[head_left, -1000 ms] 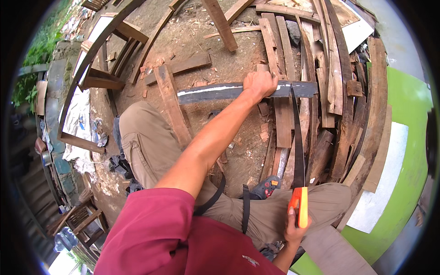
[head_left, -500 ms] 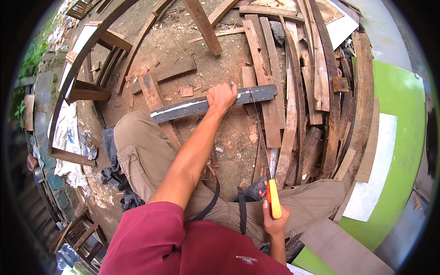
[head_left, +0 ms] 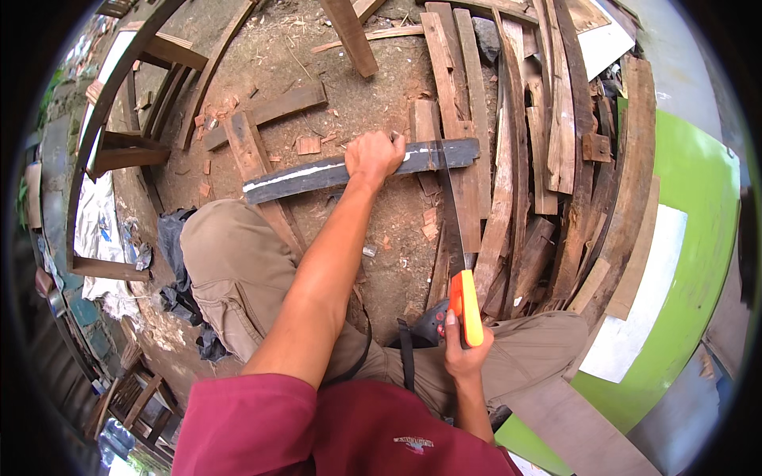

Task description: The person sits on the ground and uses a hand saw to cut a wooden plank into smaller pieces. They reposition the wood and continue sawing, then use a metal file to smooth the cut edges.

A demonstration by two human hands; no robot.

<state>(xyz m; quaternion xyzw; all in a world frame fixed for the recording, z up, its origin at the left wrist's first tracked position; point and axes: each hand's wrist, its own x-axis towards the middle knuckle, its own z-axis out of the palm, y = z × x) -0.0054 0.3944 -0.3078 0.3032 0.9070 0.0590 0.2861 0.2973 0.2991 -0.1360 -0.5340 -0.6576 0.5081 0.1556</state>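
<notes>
A dark grey wooden plank [head_left: 309,179] with a white streak along its face lies crosswise in front of me. Its left part rests on a brown board, and its right part lies over other boards. My left hand [head_left: 375,159] is closed over the middle of the plank, pressing it down. In my right hand [head_left: 467,353] is a handsaw [head_left: 469,305], gripped by its yellow and orange handle. The saw's long blade points away from me, and its far part crosses the plank near the right end, at a dark cut line.
Long weathered boards [head_left: 559,151] lie piled to the right, beside a green panel [head_left: 690,190] with a white sheet [head_left: 639,293]. A curved wooden frame [head_left: 83,182] stands at the left. Black plastic [head_left: 176,246] lies by my left knee. Wood chips [head_left: 308,145] litter the ground.
The saw and my right hand have pushed forward, away from me, along the blade's line. My left hand stays on the plank; the whole view has shifted slightly.
</notes>
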